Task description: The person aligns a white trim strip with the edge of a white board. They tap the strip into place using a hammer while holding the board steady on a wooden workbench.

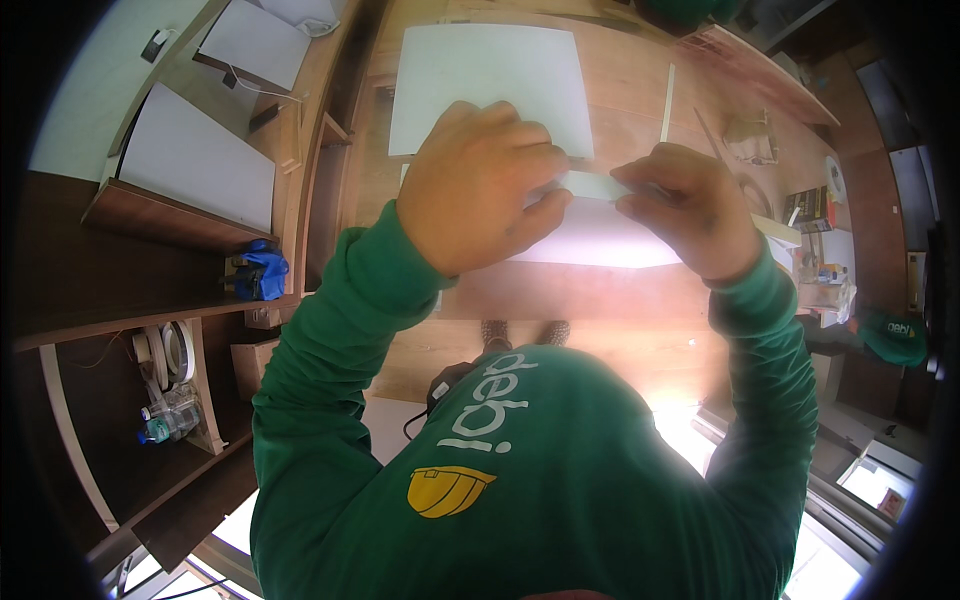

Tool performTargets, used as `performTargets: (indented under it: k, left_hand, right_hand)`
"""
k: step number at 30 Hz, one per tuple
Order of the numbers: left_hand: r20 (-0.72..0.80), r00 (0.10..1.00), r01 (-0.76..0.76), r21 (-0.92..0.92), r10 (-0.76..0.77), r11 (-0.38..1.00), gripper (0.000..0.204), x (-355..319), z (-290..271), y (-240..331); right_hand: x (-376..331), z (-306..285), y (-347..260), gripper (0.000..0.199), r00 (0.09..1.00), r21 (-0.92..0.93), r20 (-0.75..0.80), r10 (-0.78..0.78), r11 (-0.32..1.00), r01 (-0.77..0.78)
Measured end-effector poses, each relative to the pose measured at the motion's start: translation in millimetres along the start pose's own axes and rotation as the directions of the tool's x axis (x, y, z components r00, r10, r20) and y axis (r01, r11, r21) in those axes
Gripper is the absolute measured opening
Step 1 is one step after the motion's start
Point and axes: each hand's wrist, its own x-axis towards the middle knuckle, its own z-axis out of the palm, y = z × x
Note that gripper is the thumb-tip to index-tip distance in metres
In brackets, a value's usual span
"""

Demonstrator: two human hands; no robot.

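Both my hands are raised over the wooden workbench, fingers bent into a pinch. Between my left hand [485, 185] and my right hand [692, 208] runs a short pale strip [596, 185], with one end at each hand's fingertips. Its material is too blurred to tell. Below it lies a white board [600, 240] near the bench's front edge, partly hidden by my hands. A second, larger white board [490, 85] lies flat just beyond my left hand.
On the bench's right lie a narrow white strip [668, 100], a crumpled brown bag [752, 140] and a dark box [810, 208]. White-topped panels [200, 160] stand left. Rolls of tape [170, 355] and a plastic bottle [172, 418] sit in a shelf compartment.
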Motion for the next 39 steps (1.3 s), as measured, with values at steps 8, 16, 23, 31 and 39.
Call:
performTargets:
  k: [8,16,23,31,39]
  left_hand:
    - [0.021,1.000,0.018,0.016,-0.019,1.000,0.018,0.4,-0.8,0.9]
    - [0.134,0.989,0.061,-0.030,-0.056,0.998,0.029,-28.7,-49.8,-26.7]
    - [0.128,0.976,0.199,-0.163,-0.179,0.966,0.032,-63.1,-76.4,-44.8]
    - [0.080,0.973,0.231,-0.231,-0.218,0.945,0.031,-72.6,-72.3,-48.6]
    - [0.041,0.972,0.234,-0.215,-0.231,0.948,0.030,-76.7,-67.6,-47.2]
  right_hand:
    - [1.0,0.5,1.5,0.025,1.000,-0.011,0.007,0.003,1.000,-0.003]
    - [1.3,0.5,5.2,0.024,0.998,0.017,-0.008,-0.065,0.998,0.065]
    - [-0.7,3.1,2.7,0.023,0.999,0.067,-0.017,-0.035,0.997,0.036]
    - [-1.0,3.2,-0.3,0.023,1.000,0.039,-0.014,-0.025,0.999,0.026]
    - [-3.6,4.3,1.0,0.023,0.999,0.040,-0.018,-0.030,0.999,0.031]
